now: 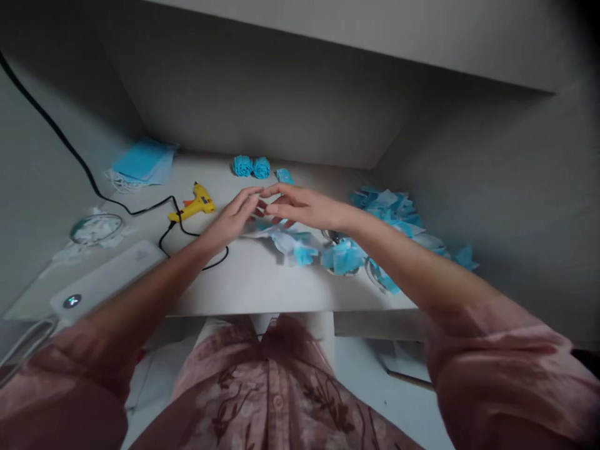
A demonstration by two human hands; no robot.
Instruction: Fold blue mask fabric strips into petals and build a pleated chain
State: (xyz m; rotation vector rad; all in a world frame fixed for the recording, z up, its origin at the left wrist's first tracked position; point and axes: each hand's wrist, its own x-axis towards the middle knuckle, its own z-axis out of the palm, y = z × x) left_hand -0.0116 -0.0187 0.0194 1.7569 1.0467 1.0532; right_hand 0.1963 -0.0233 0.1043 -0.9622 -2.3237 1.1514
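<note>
My left hand (234, 219) and my right hand (304, 206) meet above the middle of the white table, their fingertips touching or almost touching. Both have their fingers stretched out and slightly bent, and I see nothing held in them. Under and just in front of them lies a loose bunch of blue and white mask-fabric pieces (293, 244). Beyond my fingers sit two blue fabric roses (252, 167) side by side, with a small blue roll (284, 176) to their right. A yellow glue gun (197, 201) rests to the left of my left hand.
A stack of blue masks (145, 161) lies at the back left, near a heap of white scraps (97, 229). A white power strip or box (110, 275) and a black cable (60, 134) are at left. Blue fabric pieces (389, 206) pile up at right. A shelf (375, 31) overhangs.
</note>
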